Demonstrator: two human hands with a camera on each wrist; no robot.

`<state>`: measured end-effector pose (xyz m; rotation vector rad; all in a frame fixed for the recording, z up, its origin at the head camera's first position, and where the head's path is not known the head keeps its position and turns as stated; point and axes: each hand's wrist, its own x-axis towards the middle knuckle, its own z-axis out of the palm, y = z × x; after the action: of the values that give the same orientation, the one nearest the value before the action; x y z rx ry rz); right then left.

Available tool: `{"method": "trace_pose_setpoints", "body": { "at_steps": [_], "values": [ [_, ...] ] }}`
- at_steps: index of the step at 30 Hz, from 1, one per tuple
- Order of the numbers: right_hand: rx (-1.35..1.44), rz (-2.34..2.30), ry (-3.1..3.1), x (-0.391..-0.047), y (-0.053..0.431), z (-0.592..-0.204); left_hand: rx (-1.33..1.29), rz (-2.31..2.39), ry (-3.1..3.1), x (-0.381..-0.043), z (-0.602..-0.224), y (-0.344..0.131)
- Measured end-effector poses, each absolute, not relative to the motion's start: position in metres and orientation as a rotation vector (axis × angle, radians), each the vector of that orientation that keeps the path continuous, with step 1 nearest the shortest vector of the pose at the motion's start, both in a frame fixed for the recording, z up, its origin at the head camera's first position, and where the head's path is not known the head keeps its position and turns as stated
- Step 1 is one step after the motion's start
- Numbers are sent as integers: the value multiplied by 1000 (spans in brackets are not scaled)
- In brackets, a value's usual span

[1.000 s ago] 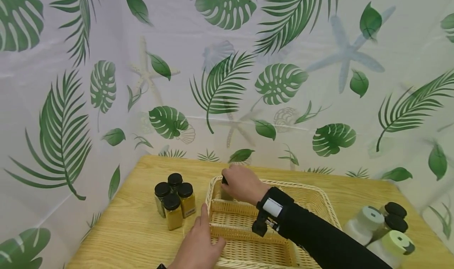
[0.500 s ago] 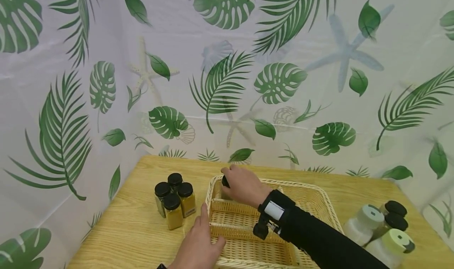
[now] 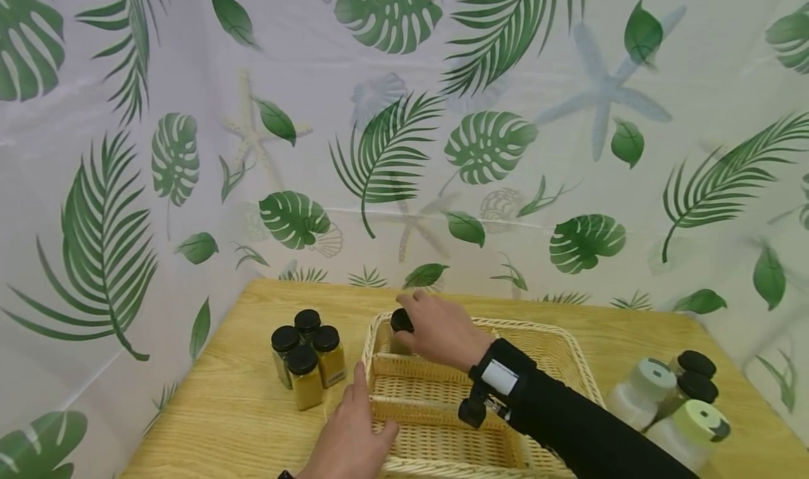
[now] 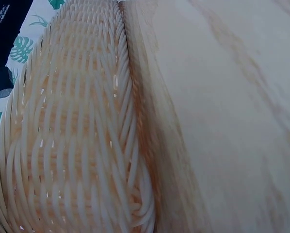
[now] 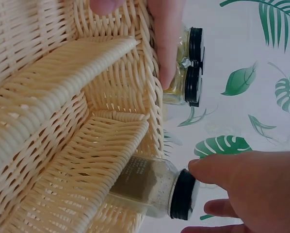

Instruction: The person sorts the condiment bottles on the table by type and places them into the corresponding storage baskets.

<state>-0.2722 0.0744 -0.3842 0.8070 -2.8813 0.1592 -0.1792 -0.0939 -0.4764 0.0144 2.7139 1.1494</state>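
Note:
A clear spice jar (image 5: 157, 182) with a black lid stands in the far-left compartment of the wicker basket (image 3: 571, 356). Pale powder shows through its glass. My right hand (image 3: 442, 330) is at the lid, fingers loosely spread around it. In the right wrist view the thumb (image 5: 210, 167) is right at the lid's edge, and the other fingers stand apart from it. My left hand (image 3: 354, 430) rests at the basket's left wall, fingers straight along the outside and thumb on the inner side. The left wrist view shows mostly the woven wall (image 4: 72, 126).
Several black-lidded spice jars (image 3: 307, 388) with yellow and greenish contents stand together left of the basket. On the right are a white-capped bottle (image 3: 651, 381), a yellow-green-capped bottle (image 3: 698, 423) and two black-lidded jars (image 3: 695, 386). A leaf-patterned curtain (image 3: 404, 149) hangs behind the wooden table (image 3: 208, 409).
My right hand has loosened and shifted slightly right, so more of the jar's black lid shows. The left hand stays at the basket wall. The head view has turned slightly.

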Motion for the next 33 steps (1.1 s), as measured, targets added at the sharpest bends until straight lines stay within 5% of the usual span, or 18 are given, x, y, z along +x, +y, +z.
{"method": "trace_pose_setpoints", "body": {
  "at_steps": [33],
  "values": [
    [473, 253, -2916, -232, 240, -335, 51, 1092, 2780, -174, -474, -91]
  ]
}}
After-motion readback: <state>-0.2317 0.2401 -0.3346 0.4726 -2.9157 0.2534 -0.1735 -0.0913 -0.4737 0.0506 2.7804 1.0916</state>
